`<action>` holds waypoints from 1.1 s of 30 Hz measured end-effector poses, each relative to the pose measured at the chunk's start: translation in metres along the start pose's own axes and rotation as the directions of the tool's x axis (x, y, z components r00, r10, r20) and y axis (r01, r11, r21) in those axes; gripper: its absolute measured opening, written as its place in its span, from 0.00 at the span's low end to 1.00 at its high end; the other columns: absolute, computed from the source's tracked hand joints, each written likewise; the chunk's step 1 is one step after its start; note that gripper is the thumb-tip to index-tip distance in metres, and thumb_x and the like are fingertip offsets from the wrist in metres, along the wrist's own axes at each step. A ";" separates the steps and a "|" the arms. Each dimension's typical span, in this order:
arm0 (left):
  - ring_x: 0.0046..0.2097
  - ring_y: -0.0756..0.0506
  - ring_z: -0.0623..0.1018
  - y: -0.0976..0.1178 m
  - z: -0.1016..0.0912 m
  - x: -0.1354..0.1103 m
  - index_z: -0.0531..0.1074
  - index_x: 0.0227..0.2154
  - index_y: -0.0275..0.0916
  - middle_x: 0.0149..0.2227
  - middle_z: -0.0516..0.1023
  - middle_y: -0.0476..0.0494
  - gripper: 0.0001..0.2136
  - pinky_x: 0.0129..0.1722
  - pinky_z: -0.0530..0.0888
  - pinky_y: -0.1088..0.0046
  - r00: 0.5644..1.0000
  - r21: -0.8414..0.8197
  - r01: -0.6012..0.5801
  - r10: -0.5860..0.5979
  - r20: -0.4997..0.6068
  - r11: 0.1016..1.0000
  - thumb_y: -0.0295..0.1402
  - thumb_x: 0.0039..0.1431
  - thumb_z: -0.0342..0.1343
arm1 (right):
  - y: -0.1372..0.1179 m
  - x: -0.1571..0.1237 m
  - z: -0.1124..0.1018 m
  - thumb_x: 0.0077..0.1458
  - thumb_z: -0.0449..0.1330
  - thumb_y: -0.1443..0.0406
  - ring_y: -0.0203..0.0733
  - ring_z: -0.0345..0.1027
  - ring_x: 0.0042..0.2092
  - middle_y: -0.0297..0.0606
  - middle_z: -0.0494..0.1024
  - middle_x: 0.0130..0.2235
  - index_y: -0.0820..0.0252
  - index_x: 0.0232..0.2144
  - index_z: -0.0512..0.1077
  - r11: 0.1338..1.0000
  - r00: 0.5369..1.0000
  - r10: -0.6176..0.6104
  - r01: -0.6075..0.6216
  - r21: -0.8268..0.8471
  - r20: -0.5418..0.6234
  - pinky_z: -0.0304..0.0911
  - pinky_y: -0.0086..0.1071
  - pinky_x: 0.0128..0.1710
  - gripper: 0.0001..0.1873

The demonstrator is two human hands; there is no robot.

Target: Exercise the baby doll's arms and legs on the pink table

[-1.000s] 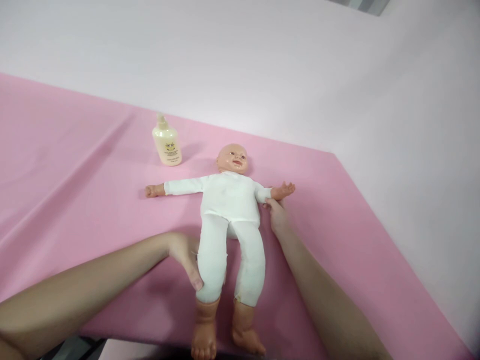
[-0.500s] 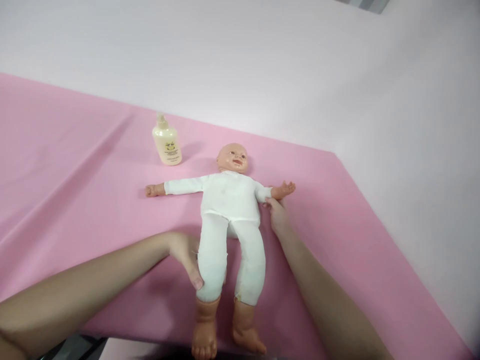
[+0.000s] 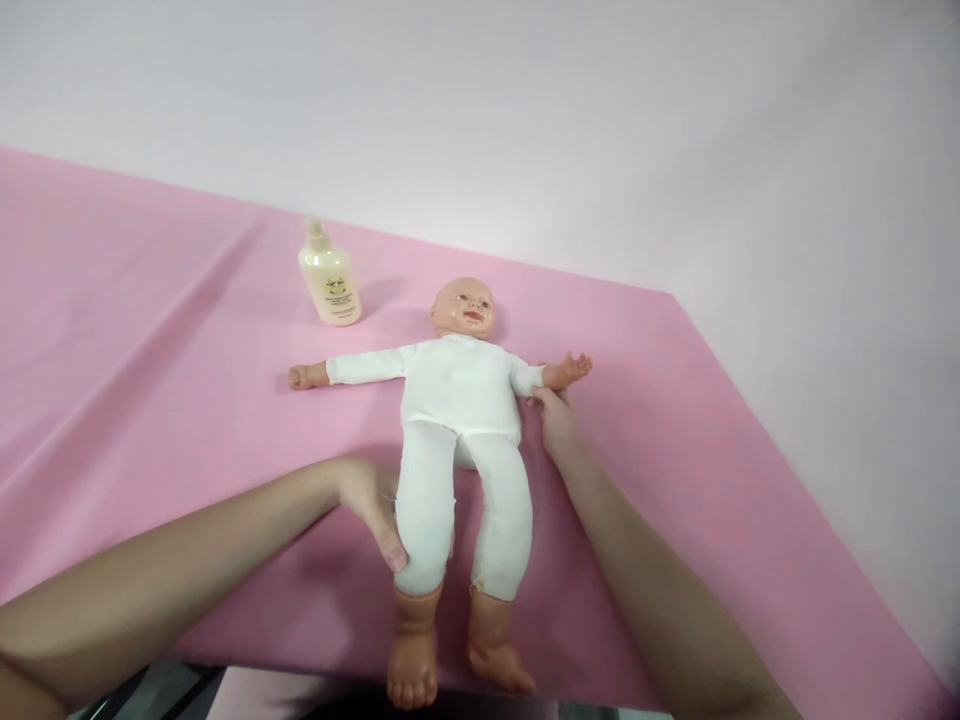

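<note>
A baby doll with a white cloth body lies face up, its head away from me and its feet near the table's front edge. My left hand is wrapped round the doll's leg on the left side, thumb on top, the other fingers mostly hidden beneath. On the right, my right hand grips the sleeve of the doll's arm just below its plastic hand; most of those fingers are out of sight under the arm. Both doll arms are stretched out sideways.
A pale yellow pump bottle stands upright to the left of the doll's head. Pink cloth covers the table, with a raised fold at the left. Behind it rises a white wall.
The view has shifted slightly, so the doll and bottle appear a little higher. Both hands keep the same hold on the doll's leg and arm.
</note>
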State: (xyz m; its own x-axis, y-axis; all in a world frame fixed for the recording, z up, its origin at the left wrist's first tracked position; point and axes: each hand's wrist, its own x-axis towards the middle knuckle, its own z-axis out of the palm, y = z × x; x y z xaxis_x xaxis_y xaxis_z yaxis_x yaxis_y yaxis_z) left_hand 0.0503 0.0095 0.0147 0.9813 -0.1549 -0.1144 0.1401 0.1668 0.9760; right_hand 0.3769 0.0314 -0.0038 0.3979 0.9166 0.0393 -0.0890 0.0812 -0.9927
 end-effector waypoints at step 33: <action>0.58 0.32 0.91 0.006 0.001 -0.002 0.89 0.58 0.39 0.56 0.93 0.38 0.31 0.58 0.89 0.64 1.000 -0.021 -0.018 0.018 -0.006 1.000 0.46 0.54 0.86 | 0.002 0.004 -0.002 0.46 0.70 0.53 0.52 0.74 0.43 0.40 0.80 0.46 0.47 0.56 0.76 0.999 1.000 0.009 -0.008 -0.048 0.022 0.76 0.49 0.44 0.33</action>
State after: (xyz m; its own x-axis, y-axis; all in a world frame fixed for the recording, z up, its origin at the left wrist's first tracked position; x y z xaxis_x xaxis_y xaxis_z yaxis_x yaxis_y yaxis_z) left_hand 0.0491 0.0099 0.0214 0.9845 -0.1457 -0.0980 0.1250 0.1896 0.9739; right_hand 0.3800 0.0342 -0.0059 0.3769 0.9257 0.0324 -0.0480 0.0545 -0.9974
